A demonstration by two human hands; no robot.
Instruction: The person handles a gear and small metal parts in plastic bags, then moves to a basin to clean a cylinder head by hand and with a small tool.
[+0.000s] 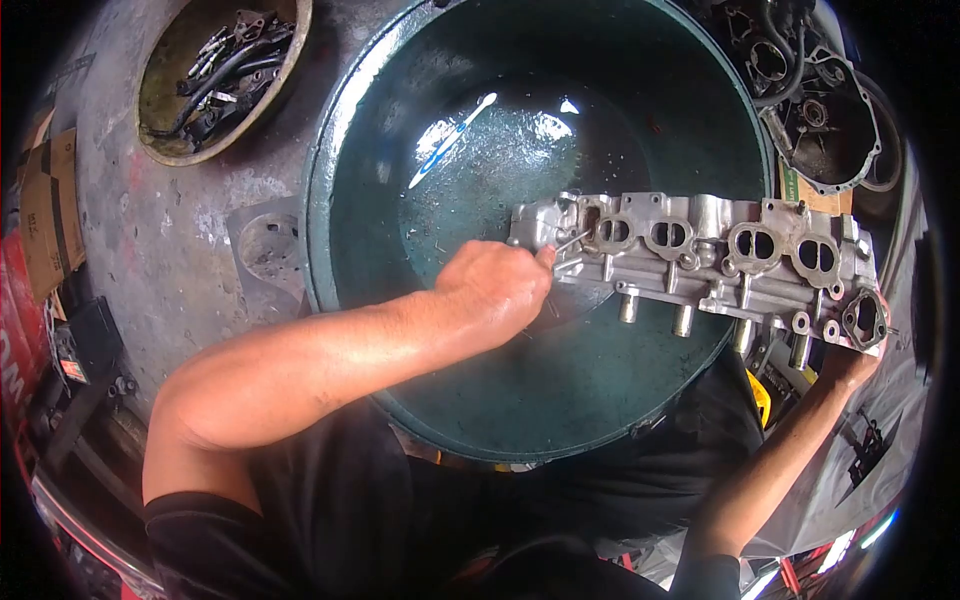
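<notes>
A metal cylinder head point(720, 265) with a row of oval ports lies tilted across the right side of a large green basin point(312, 210). My left hand point(495, 285) is closed around a thin metal tool point(572, 242), whose tip touches or nearly touches the casting beside its leftmost ports. At the casting's far right end, my right hand point(855, 365) grips it from below, with most of its fingers hidden behind the metal. A white and blue toothbrush point(452, 142) lies inside the basin, left of the casting and above my left hand.
A round bowl point(165, 140) of small metal parts and dark hoses stands at the upper left. Engine housings point(825, 125) sit at the upper right. Cardboard point(50, 210) is at the far left edge. Wet glare and small debris show on the basin's bottom.
</notes>
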